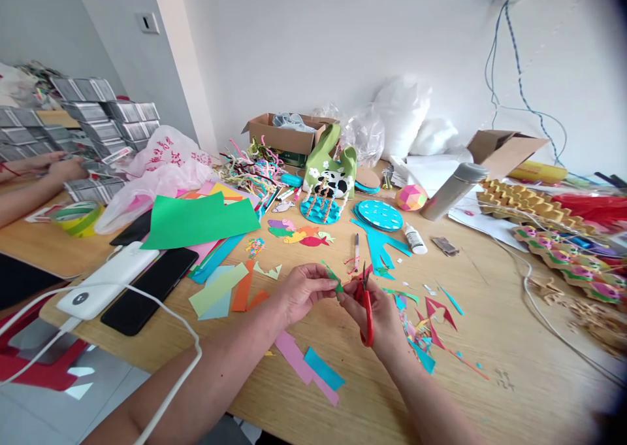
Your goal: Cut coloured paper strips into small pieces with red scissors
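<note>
Between the fingers of my left hand [309, 292] is a small piece of green paper [338, 284], pinched at its edge. My right hand [377, 311] is closed around red-handled scissors [367, 311], their dark blades pointing away from me. Its fingertips come up against the lower end of the green paper. Just beyond my hands lie colourful paper fish [298, 234] and a pen [356, 252]. Red, blue and green paper scraps [424, 327] spread to the right of my right hand. A purple paper strip [296, 357] and a blue one [324, 368] lie nearer to me.
Green sheets [200, 223], a black phone [149, 291] and a white power bank [108, 281] with a looping cable are at left. Farther back stand a blue disc with twisted posts [321, 210], a grey bottle [450, 193] and a cardboard box [289, 134]. Another person's hands [61, 169] work at far left.
</note>
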The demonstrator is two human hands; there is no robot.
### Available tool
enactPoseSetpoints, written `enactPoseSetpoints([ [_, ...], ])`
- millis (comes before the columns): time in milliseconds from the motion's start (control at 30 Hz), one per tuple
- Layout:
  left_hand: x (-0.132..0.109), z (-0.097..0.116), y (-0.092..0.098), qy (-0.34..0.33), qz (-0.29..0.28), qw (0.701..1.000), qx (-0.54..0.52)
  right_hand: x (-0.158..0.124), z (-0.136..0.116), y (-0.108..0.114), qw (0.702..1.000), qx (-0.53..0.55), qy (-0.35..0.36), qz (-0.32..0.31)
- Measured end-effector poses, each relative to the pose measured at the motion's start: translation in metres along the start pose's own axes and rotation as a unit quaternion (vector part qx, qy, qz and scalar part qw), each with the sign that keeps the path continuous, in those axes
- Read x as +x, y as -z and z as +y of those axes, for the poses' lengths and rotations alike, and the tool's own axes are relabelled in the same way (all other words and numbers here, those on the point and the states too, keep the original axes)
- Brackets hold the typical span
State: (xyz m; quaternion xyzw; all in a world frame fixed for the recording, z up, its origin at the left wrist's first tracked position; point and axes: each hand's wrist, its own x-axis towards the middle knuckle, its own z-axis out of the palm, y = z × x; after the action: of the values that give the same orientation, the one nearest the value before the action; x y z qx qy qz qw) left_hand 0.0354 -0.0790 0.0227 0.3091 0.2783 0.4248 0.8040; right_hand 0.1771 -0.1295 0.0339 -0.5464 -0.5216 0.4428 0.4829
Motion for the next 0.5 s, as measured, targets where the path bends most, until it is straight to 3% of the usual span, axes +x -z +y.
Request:
enactPoseSetpoints([
  [300,-0.003,0.001,-0.001,-0.008,0.015,0.993,0.117,0.000,-0.006,0.006,0.996,-0.031,0.015,0.082],
  [500,-0.003,0.009,0.001,-0.039,-0.015,0.975,0.219,0.002,-0.005,0.007,0.995,-0.047,0.024,0.082],
])
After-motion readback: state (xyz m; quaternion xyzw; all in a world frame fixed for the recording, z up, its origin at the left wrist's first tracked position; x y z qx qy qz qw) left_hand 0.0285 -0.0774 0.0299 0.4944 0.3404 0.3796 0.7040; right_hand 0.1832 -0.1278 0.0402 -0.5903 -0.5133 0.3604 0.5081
